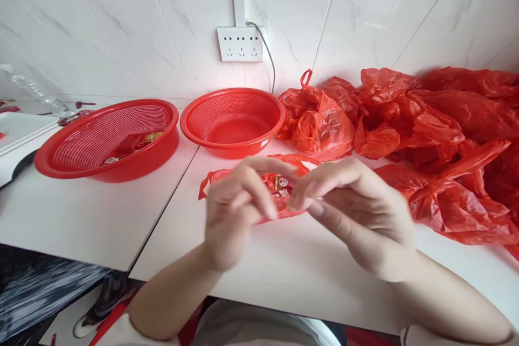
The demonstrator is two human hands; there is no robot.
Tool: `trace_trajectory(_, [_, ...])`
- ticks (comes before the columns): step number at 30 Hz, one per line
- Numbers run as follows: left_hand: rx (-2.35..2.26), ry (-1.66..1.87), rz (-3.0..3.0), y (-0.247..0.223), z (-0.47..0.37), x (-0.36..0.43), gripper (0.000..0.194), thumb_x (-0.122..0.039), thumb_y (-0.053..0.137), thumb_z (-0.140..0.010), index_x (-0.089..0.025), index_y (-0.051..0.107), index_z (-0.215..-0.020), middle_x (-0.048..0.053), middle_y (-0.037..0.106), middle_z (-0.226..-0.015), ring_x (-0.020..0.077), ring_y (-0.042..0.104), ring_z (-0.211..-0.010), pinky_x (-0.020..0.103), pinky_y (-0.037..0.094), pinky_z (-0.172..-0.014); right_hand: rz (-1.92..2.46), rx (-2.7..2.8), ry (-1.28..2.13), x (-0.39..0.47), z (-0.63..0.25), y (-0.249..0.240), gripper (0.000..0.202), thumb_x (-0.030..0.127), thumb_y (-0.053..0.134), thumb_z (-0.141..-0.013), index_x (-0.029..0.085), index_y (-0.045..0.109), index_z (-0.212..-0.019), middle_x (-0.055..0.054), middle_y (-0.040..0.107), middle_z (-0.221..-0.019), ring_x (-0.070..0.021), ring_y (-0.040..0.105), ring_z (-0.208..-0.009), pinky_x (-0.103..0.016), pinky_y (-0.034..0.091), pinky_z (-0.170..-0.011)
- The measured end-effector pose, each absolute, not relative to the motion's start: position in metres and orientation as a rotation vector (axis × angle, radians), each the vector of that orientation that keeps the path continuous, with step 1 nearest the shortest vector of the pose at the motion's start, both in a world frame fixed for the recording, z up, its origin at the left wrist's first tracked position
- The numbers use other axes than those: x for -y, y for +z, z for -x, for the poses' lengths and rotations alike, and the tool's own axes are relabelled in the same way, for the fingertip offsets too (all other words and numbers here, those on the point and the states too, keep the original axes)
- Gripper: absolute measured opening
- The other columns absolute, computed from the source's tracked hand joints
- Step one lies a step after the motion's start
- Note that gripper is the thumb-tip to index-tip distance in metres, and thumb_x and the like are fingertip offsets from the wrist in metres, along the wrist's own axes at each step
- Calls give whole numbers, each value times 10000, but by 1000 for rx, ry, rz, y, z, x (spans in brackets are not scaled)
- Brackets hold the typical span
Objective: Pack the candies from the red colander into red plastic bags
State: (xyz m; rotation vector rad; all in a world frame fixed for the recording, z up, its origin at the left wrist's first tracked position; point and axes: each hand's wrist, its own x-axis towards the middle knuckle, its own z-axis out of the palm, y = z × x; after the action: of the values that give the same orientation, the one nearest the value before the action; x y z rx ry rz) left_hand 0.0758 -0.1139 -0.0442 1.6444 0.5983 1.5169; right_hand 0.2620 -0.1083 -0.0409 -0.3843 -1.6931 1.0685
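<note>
Both hands are raised over the white table, fingertips near each other. My left hand (239, 208) is bent, its fingers apart and somewhat blurred, with nothing visible in them. Fingers and thumb of my right hand (357, 213) come together near the tips; whatever they may pinch is too small or hidden to name. Behind and below the hands a red plastic bag (214, 177) lies spread on the table, with small red and gold packets (283, 183) on it, partly covered by the hands.
Two red perforated baskets stand at the back: the left one (162, 159) holds some packets, the middle one (239, 147) shows its bare bottom. Red plastic bags (421, 119) are heaped at the right. A clear bottle (34, 89) and a white tray (24, 130) are at far left.
</note>
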Motion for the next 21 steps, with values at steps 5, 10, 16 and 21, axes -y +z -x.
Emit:
trace_trajectory(5, [-1136,1831,-1676,-66,-17,101,309,-329,451,-904,-204,550,-639,30,616,-751,229,623,-925,415,452,-941,842,1934,39,99,-296,-26,270,71,553,-809,240,679,-978,-21,634,-814,-148,560,-632,-305,478,-566])
trace_trajectory(10, [-2420,1102,-1652,-100,12,111,340,-498,575,-826,-213,596,-1011,64,626,-1004,230,586,-832,412,436,-837,1296,2187,-95,63,-302,-37,292,323,509,-917,220,598,-1175,-93,611,-1157,-195,640,-797,-322,506,-617])
trace_trajectory(16, [-2179,887,-1547,-118,20,121,322,-529,579,-822,-219,642,-762,30,642,-874,221,600,-823,353,447,-780,1814,2562,305,3,-305,-94,578,416,496,-894,175,408,-1412,-165,599,-1280,-341,600,-1119,-432,517,-794])
trace_trajectory(21, [-1759,1497,-1322,-101,23,117,233,-429,722,-748,-215,705,-839,49,623,-1193,249,568,-1141,354,434,-971,1659,2502,561,-10,-312,-93,453,234,532,-840,244,542,-1293,-88,701,-1041,-249,673,-846,-344,517,-668])
